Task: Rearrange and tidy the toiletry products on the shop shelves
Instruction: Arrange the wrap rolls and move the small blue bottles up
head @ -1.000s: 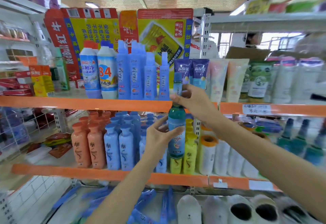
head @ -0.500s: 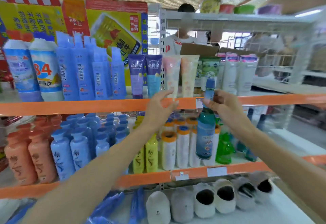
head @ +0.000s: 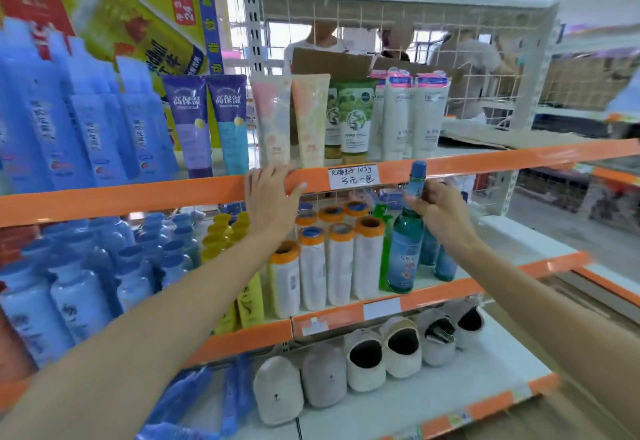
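Observation:
My right hand (head: 437,207) grips the neck of a tall green bottle with a blue cap (head: 406,249). The bottle stands upright at the front of the middle shelf (head: 446,292), beside similar green bottles (head: 445,263) and right of the white orange-capped bottles (head: 341,263). My left hand (head: 273,197) rests on the orange front edge of the upper shelf (head: 138,197), fingers hooked over it, holding no product. Above that edge stand tubes (head: 289,121) in a row.
Blue bottles (head: 86,121) fill the upper left, blue and yellow bottles (head: 221,235) the middle shelf. Grey slippers (head: 367,356) lie on the bottom shelf. A handwritten price label (head: 353,176) hangs on the upper edge. People stand behind the wire back panel (head: 381,31).
The view has swung right along the shelves. My right hand carried the green bottle right and lowered it onto the middle shelf. My left hand let go of it and moved to the upper shelf edge.

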